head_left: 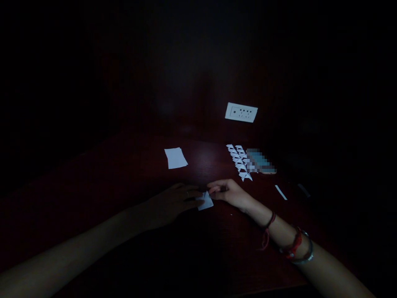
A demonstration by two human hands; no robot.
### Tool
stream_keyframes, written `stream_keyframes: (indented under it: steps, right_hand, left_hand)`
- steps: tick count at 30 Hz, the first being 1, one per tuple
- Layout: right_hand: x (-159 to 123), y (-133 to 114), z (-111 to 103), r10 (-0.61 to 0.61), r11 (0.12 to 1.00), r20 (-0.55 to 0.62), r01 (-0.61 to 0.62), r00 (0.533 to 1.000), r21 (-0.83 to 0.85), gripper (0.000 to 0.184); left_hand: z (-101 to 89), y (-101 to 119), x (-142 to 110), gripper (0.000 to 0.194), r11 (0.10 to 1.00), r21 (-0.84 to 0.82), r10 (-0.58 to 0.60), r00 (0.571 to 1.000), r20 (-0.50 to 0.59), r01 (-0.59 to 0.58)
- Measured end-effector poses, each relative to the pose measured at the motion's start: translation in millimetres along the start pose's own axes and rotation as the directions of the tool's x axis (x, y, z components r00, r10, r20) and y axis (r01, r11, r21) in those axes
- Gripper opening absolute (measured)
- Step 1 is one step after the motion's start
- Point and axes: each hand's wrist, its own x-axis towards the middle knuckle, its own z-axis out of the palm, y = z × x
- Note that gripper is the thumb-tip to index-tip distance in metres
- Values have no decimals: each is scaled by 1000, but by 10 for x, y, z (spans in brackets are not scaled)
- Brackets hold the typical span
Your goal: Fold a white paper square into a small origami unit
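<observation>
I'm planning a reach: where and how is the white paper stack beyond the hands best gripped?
Probably pinch the paper stack by its right edge, coming low from the right: it lies flat, and a lower sheet peeks out there.

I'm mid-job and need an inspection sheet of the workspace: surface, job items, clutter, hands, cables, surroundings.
Surface: dark red, wood-grained table, dimly lit; edges mostly lost in shadow.
Job's things: small white paper piece at centre; stack of white paper sheets farther back, to the left; folded white paper pieces in rows, back right.
Clutter: flat, phone-like device, pixelated, right of the folded pieces; thin pale strip nearer; fainter thin strip right of that.
Hands: left hand has fingers on the small piece; right hand has fingers curled by its far right corner, contact unclear.
Cables: nothing seen.
Surroundings: white rectangular socket panel behind the table, no plugs; otherwise darkness.
</observation>
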Motion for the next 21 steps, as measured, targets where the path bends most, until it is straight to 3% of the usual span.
stream_keyframes:
  steps: [2,4,8,13,21]
  right_hand:
    - [-12,-6,3,-37,999,17,37,999,-31,30]
    - [-20,3,-4,-120,977,34,125,992,-175,23]
    - [-48,42,-29,-269,865,34,257,962,-431,13]
    - [-119,39,-32,-388,769,63,361,920,-528,11]
    - [-165,0,-62,-484,584,280,544,829,-603,14]
  left_hand:
    - [-13,-2,16,58,1000,2,-8,1000,24,8]
    - [-32,-7,23,62,1000,3,-16,998,59,16]
    - [-55,-32,18,67,999,8,-36,992,119,35]
    - [-32,-65,18,67,998,-8,-54,991,120,55]
    - [2,-61,9,59,999,-11,-50,995,85,51]
